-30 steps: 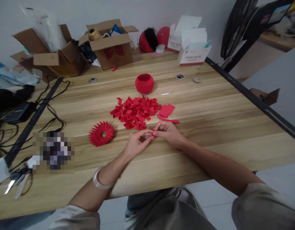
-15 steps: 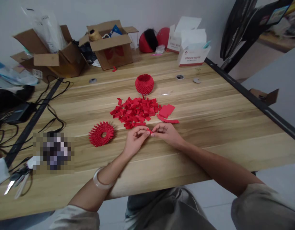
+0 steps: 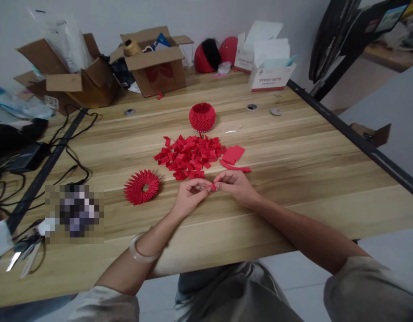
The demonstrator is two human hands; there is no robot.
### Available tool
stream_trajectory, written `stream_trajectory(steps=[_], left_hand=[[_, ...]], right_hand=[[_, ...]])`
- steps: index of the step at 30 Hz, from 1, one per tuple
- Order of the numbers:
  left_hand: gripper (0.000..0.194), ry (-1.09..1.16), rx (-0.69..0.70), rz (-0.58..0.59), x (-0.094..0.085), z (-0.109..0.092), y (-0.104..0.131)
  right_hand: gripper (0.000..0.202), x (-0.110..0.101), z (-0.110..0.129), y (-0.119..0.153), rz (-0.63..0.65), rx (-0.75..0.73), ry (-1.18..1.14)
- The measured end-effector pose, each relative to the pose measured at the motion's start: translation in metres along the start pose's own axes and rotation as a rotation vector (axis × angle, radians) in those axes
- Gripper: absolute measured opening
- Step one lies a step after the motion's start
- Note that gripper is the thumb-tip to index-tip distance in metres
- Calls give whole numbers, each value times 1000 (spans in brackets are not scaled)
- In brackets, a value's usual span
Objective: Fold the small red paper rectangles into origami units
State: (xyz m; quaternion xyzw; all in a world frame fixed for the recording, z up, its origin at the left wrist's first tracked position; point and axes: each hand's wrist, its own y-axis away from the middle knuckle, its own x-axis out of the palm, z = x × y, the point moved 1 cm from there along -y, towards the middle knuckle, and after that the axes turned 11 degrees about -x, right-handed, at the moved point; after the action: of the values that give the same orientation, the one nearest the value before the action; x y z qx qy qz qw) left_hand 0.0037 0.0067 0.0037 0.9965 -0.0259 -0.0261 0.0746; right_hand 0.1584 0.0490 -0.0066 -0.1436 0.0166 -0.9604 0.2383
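Between the fingertips of my left hand (image 3: 192,194) and my right hand (image 3: 236,185) is a small red paper piece (image 3: 213,187). Both hands pinch it just above the wooden table. Right beyond them spreads a heap of folded red paper pieces (image 3: 191,154). Flat red paper slips (image 3: 233,154) and a curved red strip of joined pieces (image 3: 238,168) lie by my right hand. To the left of my left hand rests a spiky red paper ring (image 3: 142,187). A round red paper bowl (image 3: 202,117) stands behind the heap.
Cardboard boxes (image 3: 155,67) and a sticky note box (image 3: 272,71) line the back of the table (image 3: 310,179). Black cables (image 3: 67,147) run along the left, with keys (image 3: 27,250) at the front left. A blurred-out patch (image 3: 75,214) sits beside them.
The small paper piece has turned between my fingertips and now looks more compact. My right fingers have shifted slightly around it; other things stay put.
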Motion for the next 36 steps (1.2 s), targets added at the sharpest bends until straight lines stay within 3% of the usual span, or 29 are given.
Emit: stream_trajectory(steps=[7,10,17,23,29,36], left_hand=[[15,67,-12,86,-2,-4,1],[14,102,-56,93,-1,-4,1],[15,394,-322,105,0,5,-5],[18,482,-513,131,-2,3,-6],[26,529,-407,147,-1,1,-5],[25,387,-235,135,-3,2,-6]], right_hand=[[17,3,-2,0,19,151,-327],[17,2,-2,0,42,162,-335],[8,-2,0,0,101,-95,9],[6,-1,5,0,159,-299,120],[8,-4,0,-1,156,-186,11],[14,-2,-6,-1,70,12,-88]])
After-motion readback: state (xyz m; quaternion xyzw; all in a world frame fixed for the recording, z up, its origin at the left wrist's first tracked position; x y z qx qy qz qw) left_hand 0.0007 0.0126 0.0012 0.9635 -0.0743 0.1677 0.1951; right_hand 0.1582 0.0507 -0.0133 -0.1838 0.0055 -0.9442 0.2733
